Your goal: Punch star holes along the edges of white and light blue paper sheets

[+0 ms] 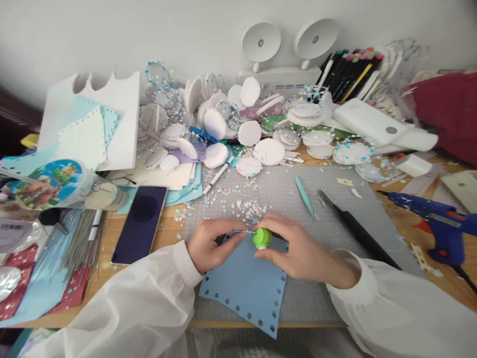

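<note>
A light blue paper square (248,283) with flower-shaped holes along its edges lies on the grey cutting mat (328,219). My right hand (298,251) is closed around a small green hole punch (262,238) at the paper's upper edge. My left hand (210,243) pinches that same upper edge of the paper just left of the punch. Small punched-out paper bits (246,206) are scattered on the mat just beyond my hands.
A phone (140,222) lies left of the mat. A teal tweezer (305,198) and a black tool (354,226) rest on the mat's right part. A blue glue gun (436,221) sits far right. White foam discs (223,129) pile up behind; a marker rack (350,69) stands at the back.
</note>
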The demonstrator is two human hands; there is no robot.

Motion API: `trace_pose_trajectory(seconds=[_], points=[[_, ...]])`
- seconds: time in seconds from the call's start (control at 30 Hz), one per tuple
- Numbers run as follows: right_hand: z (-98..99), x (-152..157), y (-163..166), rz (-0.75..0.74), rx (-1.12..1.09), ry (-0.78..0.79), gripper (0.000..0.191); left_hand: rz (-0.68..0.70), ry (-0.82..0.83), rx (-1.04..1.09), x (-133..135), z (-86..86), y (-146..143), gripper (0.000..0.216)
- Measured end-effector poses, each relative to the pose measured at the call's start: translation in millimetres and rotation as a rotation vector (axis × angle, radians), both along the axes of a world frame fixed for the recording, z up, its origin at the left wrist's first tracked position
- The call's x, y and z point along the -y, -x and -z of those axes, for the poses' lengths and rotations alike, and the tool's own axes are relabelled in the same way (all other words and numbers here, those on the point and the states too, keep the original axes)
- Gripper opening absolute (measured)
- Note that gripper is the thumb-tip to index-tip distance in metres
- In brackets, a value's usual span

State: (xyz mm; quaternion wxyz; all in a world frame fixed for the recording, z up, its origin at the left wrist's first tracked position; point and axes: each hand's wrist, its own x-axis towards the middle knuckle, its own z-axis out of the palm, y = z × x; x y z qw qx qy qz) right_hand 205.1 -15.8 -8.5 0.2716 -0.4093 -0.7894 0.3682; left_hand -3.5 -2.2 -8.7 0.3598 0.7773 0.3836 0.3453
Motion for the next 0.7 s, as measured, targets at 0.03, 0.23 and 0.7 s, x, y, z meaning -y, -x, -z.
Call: trace_pose_trajectory(seconds=[0.03, 0.23, 0.7], points=[[0.6, 0.4, 0.3, 0.005, 0.0, -0.014, 0.02, 0.004, 0.002, -0.002, 0.3, 0.3, 0.1, 0.011], [2.3, 1.6, 1.9, 0.035, 0.006, -0.079, 0.02, 0.045, 0.124, 0.039, -2.0, -1.7, 0.2, 0.015], [3.6, 4.3, 10.3, 0.006, 0.074, -0.135, 0.017, 0.141, -0.122, -0.082, 2.9, 5.2, -3.4, 0.047]])
